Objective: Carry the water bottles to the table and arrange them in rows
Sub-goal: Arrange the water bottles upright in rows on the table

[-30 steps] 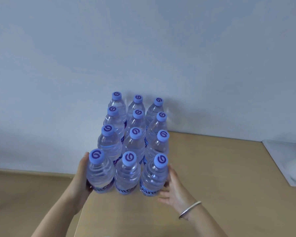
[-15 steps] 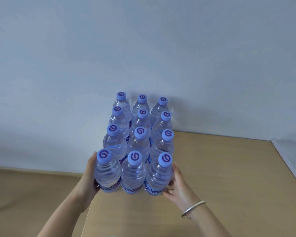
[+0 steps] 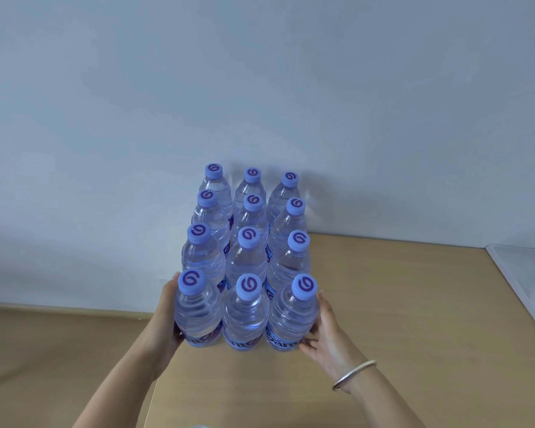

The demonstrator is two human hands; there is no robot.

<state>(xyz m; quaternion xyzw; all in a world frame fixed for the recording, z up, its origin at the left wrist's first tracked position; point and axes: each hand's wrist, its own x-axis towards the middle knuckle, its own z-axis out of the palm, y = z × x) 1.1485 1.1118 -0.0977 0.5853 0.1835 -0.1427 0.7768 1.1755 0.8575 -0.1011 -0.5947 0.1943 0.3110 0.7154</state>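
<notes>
— How do the person's arms lie?
— Both bare forearms reach forward and converge, the hands well apart from each other.
— And the left hand point(image 3: 167, 316)?
— Palm turned inward toward the right hand point(image 3: 328, 332), fingers mostly hidden.
— The right?
— Palm facing inward too, fingers straight, a bangle point(image 3: 354, 374) on its wrist.
</notes>
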